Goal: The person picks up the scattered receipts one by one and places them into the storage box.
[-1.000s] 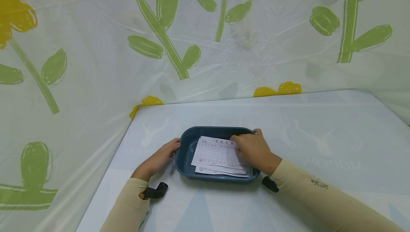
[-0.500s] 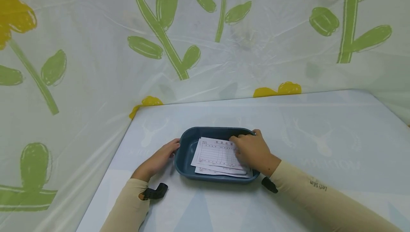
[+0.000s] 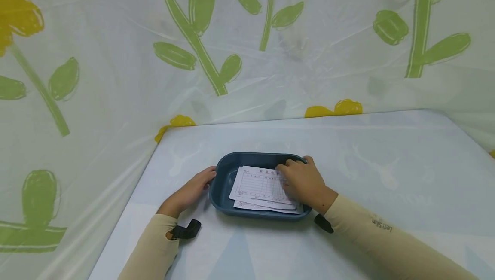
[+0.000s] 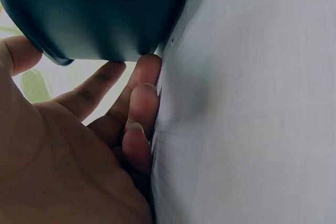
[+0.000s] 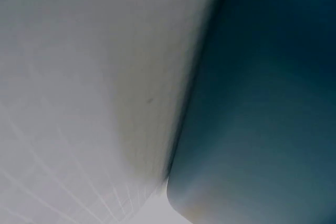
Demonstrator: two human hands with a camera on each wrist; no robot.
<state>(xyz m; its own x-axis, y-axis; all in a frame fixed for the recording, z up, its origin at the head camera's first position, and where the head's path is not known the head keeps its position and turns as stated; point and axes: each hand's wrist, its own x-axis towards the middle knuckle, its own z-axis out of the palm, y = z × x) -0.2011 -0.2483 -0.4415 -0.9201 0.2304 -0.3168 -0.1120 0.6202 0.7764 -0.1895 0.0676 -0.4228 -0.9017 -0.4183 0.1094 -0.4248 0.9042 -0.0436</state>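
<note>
A dark blue-green plastic basin (image 3: pixel 228 205) stands on the table with several white receipt slips (image 3: pixel 257 185) lying overlapped inside it. The slips bear printed grids. My left hand (image 3: pixel 189 194) is at the basin's left end; in the left wrist view its thumb (image 4: pixel 23 53) meets the rim and its forefinger (image 4: pixel 107 72) touches the wall, other fingers resting at the table. Reaching over the right end, my right hand (image 3: pixel 307 183) holds the slips' right side with curled fingers, one finger at the rim. Its fingertips are partly hidden, and the right wrist view shows only the basin's outer wall (image 5: pixel 262 129).
The pale tablecloth (image 3: pixel 367 155) carries faint deer and triangle prints. A floral curtain (image 3: pixel 127 56) hangs behind and to the left of the table. Black straps with small devices (image 3: pixel 187 229) sit on the wrists.
Hands, basin and slips keep nearly the same positions. The whole head view shifts only slightly.
</note>
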